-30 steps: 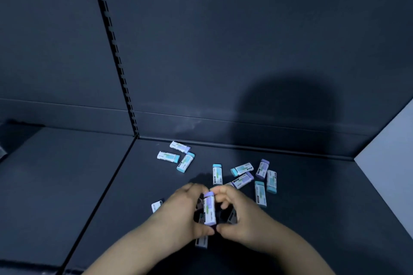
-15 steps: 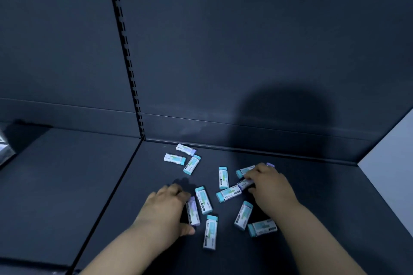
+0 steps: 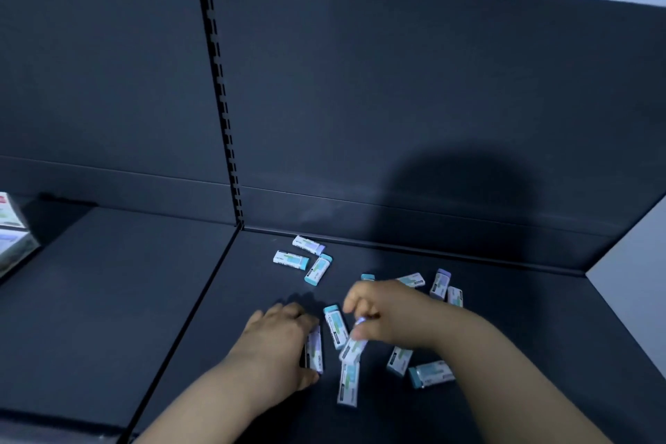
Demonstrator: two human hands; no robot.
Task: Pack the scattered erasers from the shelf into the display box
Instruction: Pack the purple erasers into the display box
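Note:
Several small erasers in white sleeves with teal or purple ends lie scattered on the dark shelf. My left hand rests on the shelf, curled around a purple-tipped eraser standing on edge beside its thumb. My right hand hovers just right of it, pinching an eraser by one end so it hangs tilted. A teal eraser lies between the hands. Three erasers sit farther back. The display box shows only partly at the left edge.
The shelf's dark back panel rises behind, with a slotted upright dividing two bays. A seam runs toward me between the bays. A pale side wall closes the right end.
My right hand came back from the far erasers toward the middle and lifted one eraser by its end. My left hand stayed on the purple-tipped eraser. The view shifted slightly left.

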